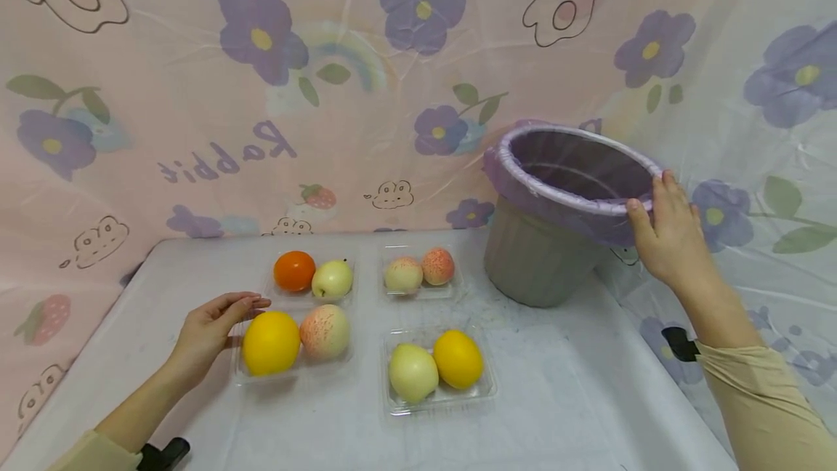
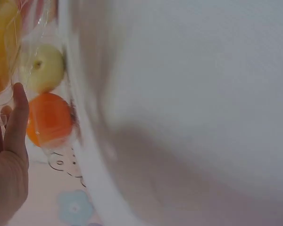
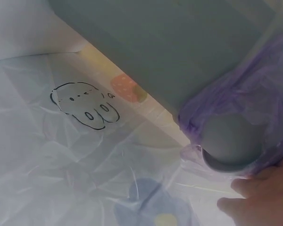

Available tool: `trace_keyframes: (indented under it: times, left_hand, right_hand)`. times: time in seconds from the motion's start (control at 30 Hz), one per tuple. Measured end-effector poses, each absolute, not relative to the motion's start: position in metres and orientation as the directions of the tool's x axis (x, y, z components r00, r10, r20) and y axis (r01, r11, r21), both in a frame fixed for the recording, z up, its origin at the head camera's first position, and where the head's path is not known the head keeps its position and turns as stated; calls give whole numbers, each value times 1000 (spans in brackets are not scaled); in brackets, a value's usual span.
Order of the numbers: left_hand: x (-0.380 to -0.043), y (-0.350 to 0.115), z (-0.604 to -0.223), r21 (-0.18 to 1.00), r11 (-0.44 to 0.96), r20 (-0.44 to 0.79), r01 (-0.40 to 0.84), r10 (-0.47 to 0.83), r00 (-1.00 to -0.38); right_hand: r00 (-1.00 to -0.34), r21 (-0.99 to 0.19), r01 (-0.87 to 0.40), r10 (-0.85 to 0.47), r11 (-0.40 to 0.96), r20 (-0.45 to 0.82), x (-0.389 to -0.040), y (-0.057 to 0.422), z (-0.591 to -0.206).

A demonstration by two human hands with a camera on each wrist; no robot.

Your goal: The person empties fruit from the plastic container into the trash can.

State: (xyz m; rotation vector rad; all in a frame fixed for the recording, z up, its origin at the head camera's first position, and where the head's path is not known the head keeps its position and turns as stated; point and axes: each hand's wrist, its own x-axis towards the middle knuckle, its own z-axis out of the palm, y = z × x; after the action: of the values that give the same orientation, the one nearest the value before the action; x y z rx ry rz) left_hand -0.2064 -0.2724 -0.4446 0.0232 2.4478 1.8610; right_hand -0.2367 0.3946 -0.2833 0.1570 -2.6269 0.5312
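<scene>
My left hand (image 1: 212, 329) pinches the left edge of a clear plastic box (image 1: 294, 376), which holds a yellow round fruit (image 1: 271, 344) and a peach (image 1: 325, 333). In the left wrist view, the fingers lie along the box's side, next to the yellow fruit. At the right, my right hand (image 1: 673, 238) rests on the rim of a grey trash bin (image 1: 532, 260), fingers fairly straight. A purple bag (image 1: 556, 206) lines the bin and folds over its rim. The right wrist view shows fingertips (image 3: 226, 205) close beside the bag.
Behind the left box stands another clear box with an orange fruit (image 1: 294, 271) and a green apple (image 1: 332, 280). A third box holds two peaches (image 1: 437, 266); a fourth, at the front, holds a green fruit (image 1: 413, 373) and a yellow one (image 1: 458, 359). Printed cloth (image 1: 366, 187) hangs behind.
</scene>
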Motion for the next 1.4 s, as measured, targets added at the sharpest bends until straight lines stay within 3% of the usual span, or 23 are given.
trace_keyframes:
  times: [0.4, 0.6, 0.83, 1.4]
  left_hand:
    - [-212, -249, -420, 978, 209, 23, 21, -10, -1000]
    - [-220, -229, -403, 993, 110, 36, 32, -32, -999]
    - [-240, -193, -380, 986, -108, 127, 130, -31, -991]
    - [-291, -127, -312, 961, -175, 196, 213, -110, -975]
  right_hand:
    - [-898, -339, -189, -23, 922, 439, -235, 393, -283]
    - [-906, -340, -188, -29, 921, 422, -235, 390, -284]
    - [-897, -339, -191, -23, 921, 441, -235, 390, -285]
    - [-894, -350, -189, -14, 918, 447, -235, 392, -283]
